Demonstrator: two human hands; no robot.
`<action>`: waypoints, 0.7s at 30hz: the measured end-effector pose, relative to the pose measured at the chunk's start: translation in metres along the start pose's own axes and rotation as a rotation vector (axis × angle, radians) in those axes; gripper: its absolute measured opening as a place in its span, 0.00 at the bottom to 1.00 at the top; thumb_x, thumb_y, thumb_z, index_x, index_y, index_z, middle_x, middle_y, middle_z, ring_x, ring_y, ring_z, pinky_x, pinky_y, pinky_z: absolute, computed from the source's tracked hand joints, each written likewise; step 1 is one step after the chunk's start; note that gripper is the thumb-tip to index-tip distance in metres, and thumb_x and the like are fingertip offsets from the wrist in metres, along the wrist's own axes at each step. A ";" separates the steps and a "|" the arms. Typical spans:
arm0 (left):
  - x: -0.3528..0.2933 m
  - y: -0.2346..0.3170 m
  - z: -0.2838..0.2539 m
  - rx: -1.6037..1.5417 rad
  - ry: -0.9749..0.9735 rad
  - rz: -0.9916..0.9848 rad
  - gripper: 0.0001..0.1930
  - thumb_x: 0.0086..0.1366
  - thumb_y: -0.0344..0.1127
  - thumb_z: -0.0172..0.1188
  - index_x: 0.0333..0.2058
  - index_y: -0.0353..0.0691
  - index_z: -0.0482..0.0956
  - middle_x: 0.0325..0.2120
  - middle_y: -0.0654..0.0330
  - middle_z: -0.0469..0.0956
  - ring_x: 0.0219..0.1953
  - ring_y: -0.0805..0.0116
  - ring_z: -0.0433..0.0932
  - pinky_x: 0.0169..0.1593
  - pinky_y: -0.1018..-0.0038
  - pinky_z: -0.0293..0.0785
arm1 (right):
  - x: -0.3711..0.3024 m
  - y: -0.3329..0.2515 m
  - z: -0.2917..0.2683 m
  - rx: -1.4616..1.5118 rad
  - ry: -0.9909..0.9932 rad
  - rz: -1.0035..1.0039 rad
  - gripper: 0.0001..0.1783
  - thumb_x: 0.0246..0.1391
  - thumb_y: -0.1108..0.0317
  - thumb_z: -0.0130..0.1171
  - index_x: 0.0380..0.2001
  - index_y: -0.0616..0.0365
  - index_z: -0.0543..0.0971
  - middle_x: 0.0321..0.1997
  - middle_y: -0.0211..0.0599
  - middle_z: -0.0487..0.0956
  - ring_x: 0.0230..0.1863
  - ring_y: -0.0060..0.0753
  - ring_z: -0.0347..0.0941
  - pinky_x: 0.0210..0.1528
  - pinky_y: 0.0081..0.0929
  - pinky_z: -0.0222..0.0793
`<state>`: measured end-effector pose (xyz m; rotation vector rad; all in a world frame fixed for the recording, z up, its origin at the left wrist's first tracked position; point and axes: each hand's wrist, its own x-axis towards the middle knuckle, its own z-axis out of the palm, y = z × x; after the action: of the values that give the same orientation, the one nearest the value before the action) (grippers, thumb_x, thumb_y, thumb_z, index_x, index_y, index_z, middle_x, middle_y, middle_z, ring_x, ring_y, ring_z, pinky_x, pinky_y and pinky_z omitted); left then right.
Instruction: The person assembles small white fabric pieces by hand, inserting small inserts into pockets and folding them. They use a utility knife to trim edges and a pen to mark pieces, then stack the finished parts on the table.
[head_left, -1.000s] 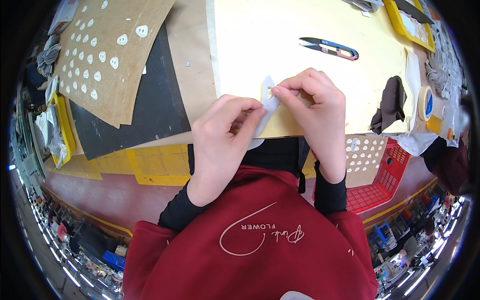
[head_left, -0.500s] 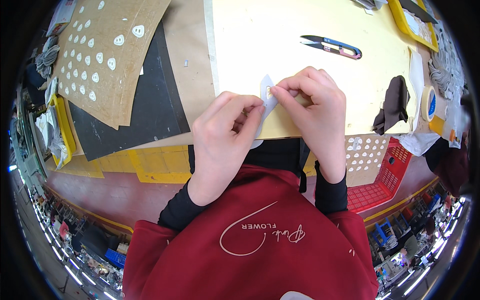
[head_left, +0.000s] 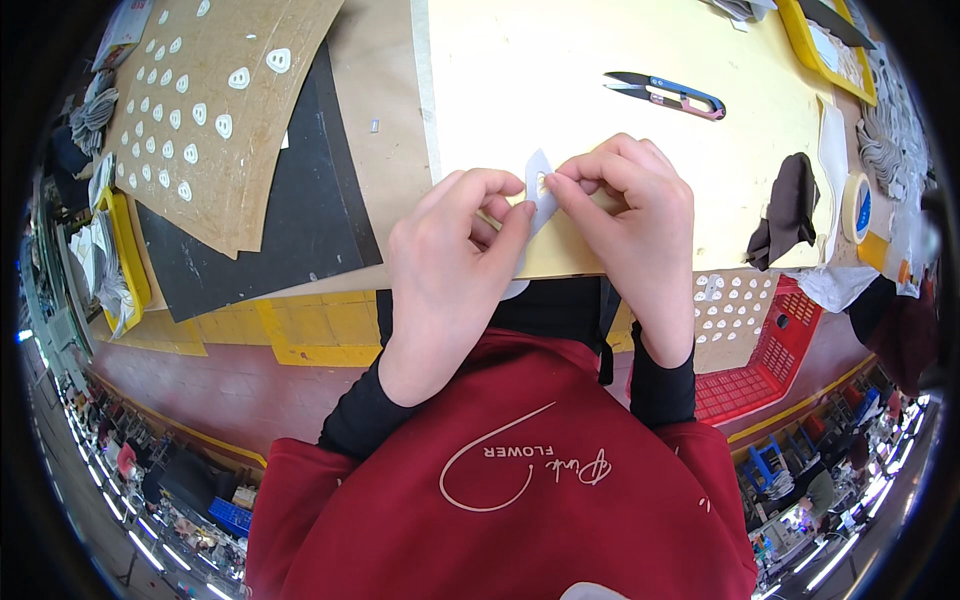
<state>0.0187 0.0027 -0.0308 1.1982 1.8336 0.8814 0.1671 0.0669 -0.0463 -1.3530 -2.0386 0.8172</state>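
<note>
A small light grey, pointed piece of material (head_left: pixel 538 163) is held up between my two hands over the near edge of the yellow tabletop. A small whitish oval with a yellowish centre (head_left: pixel 542 186) shows on its face. My right hand (head_left: pixel 635 215) pinches the piece at its right edge, thumb and forefinger beside the oval. My left hand (head_left: pixel 450 260) has its thumb on the left edge and the forefinger bent just above. Its other fingers are curled, and the lower end of the piece is partly hidden behind this hand.
Blue-and-pink thread snips (head_left: pixel 665 95) lie beyond my right hand. A dark cloth (head_left: pixel 785 210) and a tape roll (head_left: pixel 856 207) sit at the right. At left, a brown board with white oval pieces (head_left: pixel 225 160) overlaps a black sheet (head_left: pixel 320 190). A red basket (head_left: pixel 745 390) stands below the table.
My left forefinger has lifted and shifted up along the piece's edge, parting slightly from the thumb. My right hand keeps its pinch almost in place.
</note>
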 end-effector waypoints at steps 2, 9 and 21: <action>0.002 -0.001 0.000 -0.001 -0.006 -0.020 0.07 0.58 0.27 0.64 0.36 0.38 0.78 0.25 0.61 0.77 0.20 0.72 0.79 0.25 0.76 0.73 | 0.000 0.000 0.000 0.001 -0.001 0.002 0.05 0.44 0.71 0.69 0.21 0.56 0.81 0.23 0.27 0.74 0.28 0.31 0.69 0.29 0.27 0.66; 0.004 0.001 0.001 0.008 -0.011 -0.068 0.08 0.57 0.28 0.64 0.36 0.39 0.78 0.22 0.62 0.77 0.20 0.72 0.79 0.25 0.75 0.73 | 0.000 -0.002 -0.002 0.015 -0.035 0.018 0.04 0.45 0.71 0.68 0.23 0.56 0.81 0.23 0.28 0.74 0.29 0.32 0.69 0.30 0.28 0.67; 0.007 0.011 -0.005 0.070 -0.082 -0.146 0.12 0.55 0.31 0.66 0.38 0.40 0.77 0.19 0.62 0.76 0.19 0.69 0.79 0.26 0.72 0.72 | -0.005 -0.011 -0.013 0.001 -0.160 0.062 0.04 0.47 0.72 0.66 0.28 0.57 0.81 0.25 0.30 0.73 0.32 0.33 0.68 0.33 0.29 0.67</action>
<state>0.0165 0.0124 -0.0209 1.1108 1.8726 0.6820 0.1715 0.0617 -0.0303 -1.3956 -2.1255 0.9821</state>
